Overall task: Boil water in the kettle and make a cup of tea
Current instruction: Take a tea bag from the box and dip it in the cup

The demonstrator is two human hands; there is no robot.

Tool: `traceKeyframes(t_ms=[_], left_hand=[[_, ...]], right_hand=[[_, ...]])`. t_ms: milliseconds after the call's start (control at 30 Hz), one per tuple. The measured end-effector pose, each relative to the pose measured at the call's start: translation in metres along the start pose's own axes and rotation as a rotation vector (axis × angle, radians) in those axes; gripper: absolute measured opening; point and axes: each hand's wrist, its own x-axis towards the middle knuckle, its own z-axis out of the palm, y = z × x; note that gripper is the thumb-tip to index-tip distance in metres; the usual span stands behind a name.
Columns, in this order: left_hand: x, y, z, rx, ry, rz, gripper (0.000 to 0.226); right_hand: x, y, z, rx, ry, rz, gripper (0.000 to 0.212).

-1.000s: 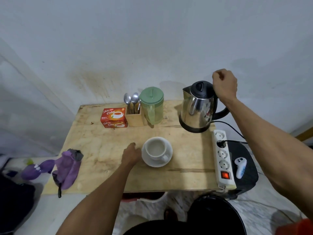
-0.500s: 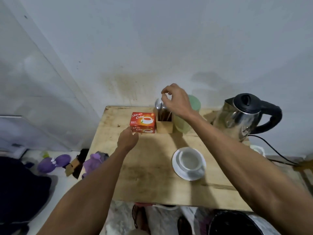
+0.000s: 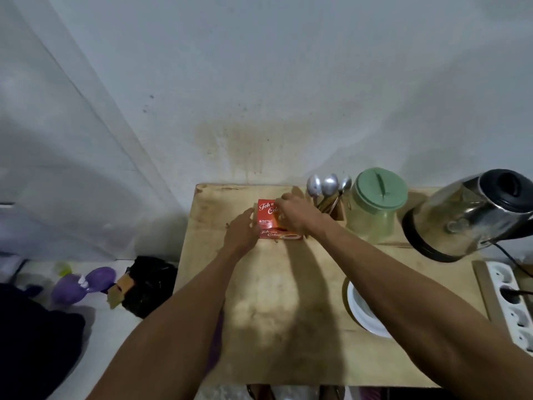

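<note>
A red tea box point(image 3: 266, 216) sits near the back of the wooden table point(image 3: 288, 313). My left hand point(image 3: 241, 235) presses against the box's left side. My right hand point(image 3: 297, 215) lies over the box's top right, fingers curled on it. At the right stands the steel kettle point(image 3: 461, 217) with a black lid and its cord. A white saucer point(image 3: 360, 313) shows from under my right forearm; the cup on it is hidden.
Three spoons point(image 3: 328, 186) stand in a wooden holder beside a green lidded jar point(image 3: 375, 209). A white power strip point(image 3: 513, 307) lies at the table's right edge. On the floor at left are a purple bottle point(image 3: 83, 284) and a black bag point(image 3: 150, 284).
My right hand left the kettle, passed the spoons and came down on the tea box. My left hand moved from the saucer to the box's left side. The view swung left.
</note>
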Motion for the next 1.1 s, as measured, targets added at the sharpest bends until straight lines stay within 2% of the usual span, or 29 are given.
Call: traceKeyframes(t_ms=[100,233,333,433,567,700,800,867,933,1000,1100], left_hand=[[0.006,-0.004,-0.002,-0.027,-0.038,0.122,0.055],[0.006,-0.009,-0.004,-0.105,-0.067,0.139,0.057],[0.007,-0.012,-0.005,-0.14,-0.134,0.111,0.072],[0.008,-0.014,-0.005,-0.151,-0.156,0.102,0.077],[0.006,-0.015,-0.001,-0.136,-0.083,0.178,0.068],[0.002,-0.008,0.001,-0.143,0.016,0.298,0.06],[0.006,-0.003,0.001,-0.002,0.104,0.402,0.052],[0.011,-0.002,0.001,0.092,0.089,0.375,0.05],[0.016,-0.001,0.0,0.092,0.049,0.293,0.042],[0.02,0.0,-0.001,0.077,0.027,0.24,0.037],[0.02,0.001,-0.001,0.087,0.03,0.224,0.036]], right_hand=[[0.01,0.0,0.008,-0.052,-0.023,-0.024,0.065],[0.015,0.0,0.009,-0.133,-0.05,-0.058,0.081],[0.017,0.0,0.009,-0.16,-0.067,-0.084,0.083],[0.018,-0.001,0.004,-0.121,-0.075,-0.084,0.067],[0.017,0.0,-0.015,0.01,-0.05,-0.082,0.033],[0.017,0.009,-0.033,0.182,0.091,-0.024,0.036],[0.023,0.015,-0.036,0.009,0.323,-0.022,0.031],[0.025,0.017,-0.035,-0.146,0.461,0.014,0.027],[0.025,0.016,-0.032,-0.16,0.501,0.095,0.024],[0.023,0.012,-0.027,-0.055,0.498,0.157,0.014],[0.019,0.007,-0.015,0.095,0.46,0.142,0.016]])
